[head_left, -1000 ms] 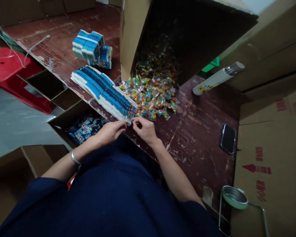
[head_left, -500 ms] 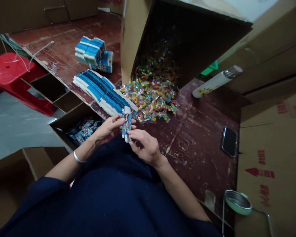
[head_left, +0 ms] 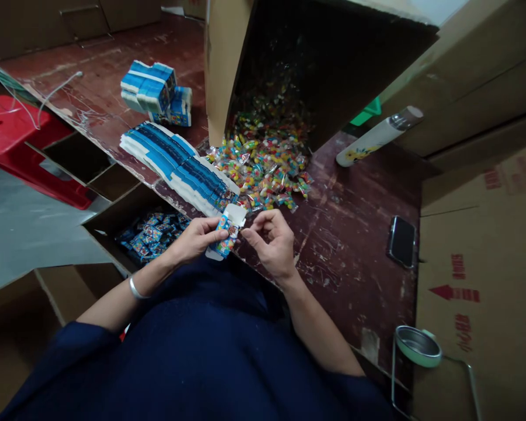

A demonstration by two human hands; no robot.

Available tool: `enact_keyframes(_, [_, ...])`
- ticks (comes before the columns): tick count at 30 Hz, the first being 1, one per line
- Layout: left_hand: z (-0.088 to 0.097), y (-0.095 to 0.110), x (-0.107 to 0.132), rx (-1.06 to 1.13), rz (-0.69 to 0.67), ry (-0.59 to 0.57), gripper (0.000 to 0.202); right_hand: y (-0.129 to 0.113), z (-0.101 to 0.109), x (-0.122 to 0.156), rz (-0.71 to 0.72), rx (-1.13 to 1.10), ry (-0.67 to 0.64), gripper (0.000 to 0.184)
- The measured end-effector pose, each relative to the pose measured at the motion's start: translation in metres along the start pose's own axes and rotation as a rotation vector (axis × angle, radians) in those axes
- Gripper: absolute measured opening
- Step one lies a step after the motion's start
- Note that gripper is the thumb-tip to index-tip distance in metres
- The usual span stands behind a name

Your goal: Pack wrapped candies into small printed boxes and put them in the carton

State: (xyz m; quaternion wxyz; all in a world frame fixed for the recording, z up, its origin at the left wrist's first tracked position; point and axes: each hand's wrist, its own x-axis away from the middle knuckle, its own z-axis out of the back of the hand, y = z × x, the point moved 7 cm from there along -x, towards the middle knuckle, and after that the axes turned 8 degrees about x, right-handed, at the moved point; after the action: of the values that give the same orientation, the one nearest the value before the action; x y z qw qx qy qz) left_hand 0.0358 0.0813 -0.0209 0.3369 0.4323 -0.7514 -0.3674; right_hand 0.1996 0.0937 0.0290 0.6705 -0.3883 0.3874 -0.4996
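Note:
A small blue printed candy box (head_left: 225, 235) with white end flaps is gripped by my left hand (head_left: 199, 238), thumb on its front. Its upper flaps stand open and another flap sticks out at the lower end. Beside the upper end, my right hand (head_left: 274, 242) has thumb and forefinger pinched together; what they hold, if anything, I cannot make out. A long fanned row of flat blue cartons (head_left: 175, 164) lies just beyond the hands. Small clear packets of colourful candy (head_left: 267, 169) spill from a tipped cardboard box (head_left: 221, 70) onto the dark red table.
Bundled flat cartons (head_left: 151, 88) sit farther back. At right are a white flask (head_left: 372, 143), a phone (head_left: 402, 241) and a green-rimmed cup (head_left: 418, 346). Below the left table edge, an open carton holds several small blue boxes (head_left: 151, 234). A red stool (head_left: 17, 128) stands far left.
The small box has tilted, its upper end leaning right with flaps spread. My right hand has moved from its lower end up to the upper right side. The view has shifted slightly.

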Motion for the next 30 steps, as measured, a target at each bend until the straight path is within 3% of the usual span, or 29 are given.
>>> enact_keyframes(2, [0.006,-0.001,-0.002,0.011,-0.089,0.125,0.043,0.006,-0.003,0.004,-0.008,-0.010,0.047,0.040])
enact_keyframes(4, [0.010,-0.005,-0.002,0.012,-0.154,0.230,0.041,0.012,-0.012,0.008,-0.013,0.015,0.030,0.031])
enact_keyframes(8, [0.012,-0.012,0.001,-0.024,-0.264,0.378,0.039,0.024,-0.018,0.011,-0.060,0.017,0.135,0.028])
enact_keyframes(11, [0.010,-0.011,0.008,-0.091,-0.377,0.460,0.060,0.031,-0.020,0.009,-0.088,-0.083,0.206,0.024])
enact_keyframes(14, [0.004,-0.013,0.011,-0.132,-0.409,0.423,0.078,0.030,-0.022,0.009,-0.033,-0.111,0.250,0.041])
enact_keyframes(23, [0.004,-0.005,0.000,-0.129,-0.173,0.115,0.044,0.027,-0.018,0.008,0.078,0.044,0.151,0.020])
enact_keyframes(30, [0.009,0.005,0.002,-0.125,-0.242,0.224,0.053,0.015,-0.022,0.000,0.057,-0.149,0.159,0.028])
